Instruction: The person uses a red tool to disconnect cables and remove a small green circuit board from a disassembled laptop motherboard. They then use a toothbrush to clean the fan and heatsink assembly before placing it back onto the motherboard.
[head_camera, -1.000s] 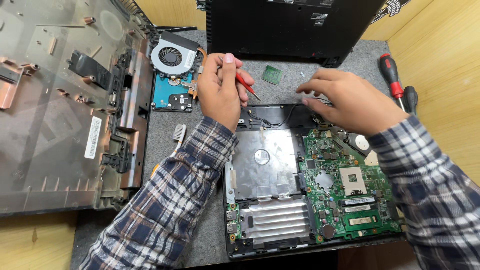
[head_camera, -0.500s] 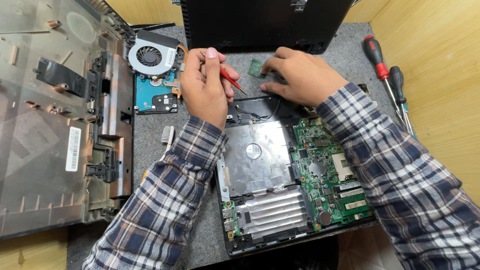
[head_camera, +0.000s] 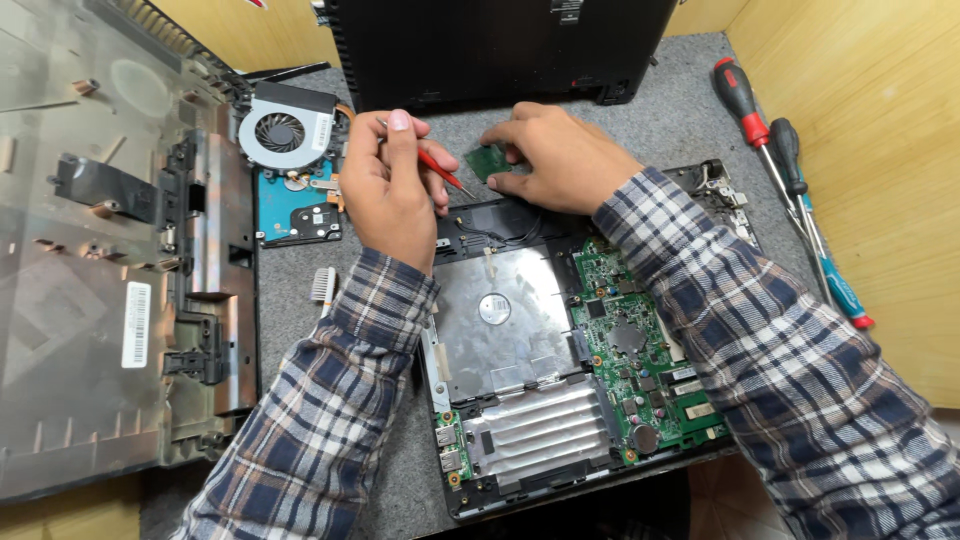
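Between the two hands, on the grey felt mat (head_camera: 640, 100) just behind the opened laptop base with its green motherboard (head_camera: 640, 350), lies a small flat green square chip (head_camera: 487, 160). It is tilted a little, with one corner toward the left hand. The right hand (head_camera: 560, 160) is clearly the nearer one: its fingertips touch the right edge of the chip, fingers bent over it but not closed around it. The left hand (head_camera: 390, 195) is closed on a thin red-handled screwdriver (head_camera: 440, 170), whose long axis runs slanted down to the right, and its metal tip stops just beside the chip's lower left corner, whether touching I cannot tell.
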